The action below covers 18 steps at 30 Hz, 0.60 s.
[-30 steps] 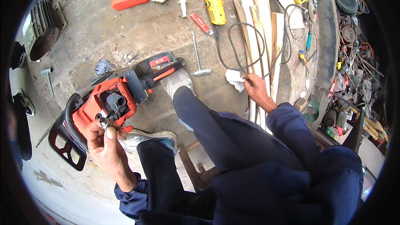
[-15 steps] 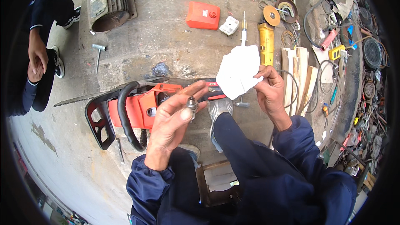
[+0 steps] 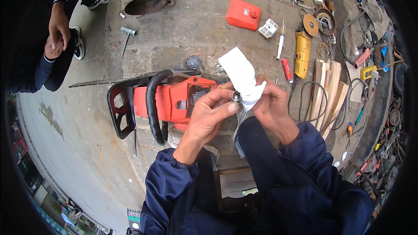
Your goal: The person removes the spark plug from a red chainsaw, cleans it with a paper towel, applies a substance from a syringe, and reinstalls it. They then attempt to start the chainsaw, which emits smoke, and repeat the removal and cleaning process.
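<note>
Behind white paper [image 3: 238, 70], the right hand [image 3: 274, 108] hides partly.

Shiny metal fitting [image 3: 236, 97], matt, creased white paper [image 3: 238, 69], smooth orange plastic chainsaw housing [image 3: 167, 109], bare wooden strips [image 3: 333, 79], rough concrete floor [image 3: 104, 122].

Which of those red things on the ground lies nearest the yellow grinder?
The narrow red box, just beside the yellow grinder. The much wider red canister and the big orange-red chainsaw both lie farther from it.
</note>
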{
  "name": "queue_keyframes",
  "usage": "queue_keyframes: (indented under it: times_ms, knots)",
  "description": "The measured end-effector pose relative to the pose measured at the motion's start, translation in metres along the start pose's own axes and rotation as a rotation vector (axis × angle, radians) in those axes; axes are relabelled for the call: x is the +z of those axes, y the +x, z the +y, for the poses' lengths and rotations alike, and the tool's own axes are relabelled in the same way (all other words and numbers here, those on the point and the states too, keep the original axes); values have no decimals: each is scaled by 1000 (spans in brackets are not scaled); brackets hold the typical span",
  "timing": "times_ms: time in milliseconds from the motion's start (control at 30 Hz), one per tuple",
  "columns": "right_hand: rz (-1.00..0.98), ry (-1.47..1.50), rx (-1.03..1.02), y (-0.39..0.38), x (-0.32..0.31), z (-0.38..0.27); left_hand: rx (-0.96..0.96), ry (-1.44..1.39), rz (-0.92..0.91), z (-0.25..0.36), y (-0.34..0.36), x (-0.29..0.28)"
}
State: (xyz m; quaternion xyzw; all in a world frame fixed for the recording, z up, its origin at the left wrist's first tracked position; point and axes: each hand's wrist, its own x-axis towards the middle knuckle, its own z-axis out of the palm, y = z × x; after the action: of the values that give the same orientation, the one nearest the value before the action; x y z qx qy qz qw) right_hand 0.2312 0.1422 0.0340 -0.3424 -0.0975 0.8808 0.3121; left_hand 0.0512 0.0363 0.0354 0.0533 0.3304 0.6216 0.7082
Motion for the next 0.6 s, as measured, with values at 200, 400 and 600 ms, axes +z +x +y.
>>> queue_keyframes:
  times_ms: [200, 400, 600]
  knots:
    - [242, -339, -94, 5, 9, 11, -8, 14, 175, -10, 2, -3]
    - [249, -937, -420, 10, 15, 19, -39, -110, 154, -13, 4, -8]
    - [40, -1313, -509, 8, 22, 10, -51, -235, 195, -8, 7, -15]
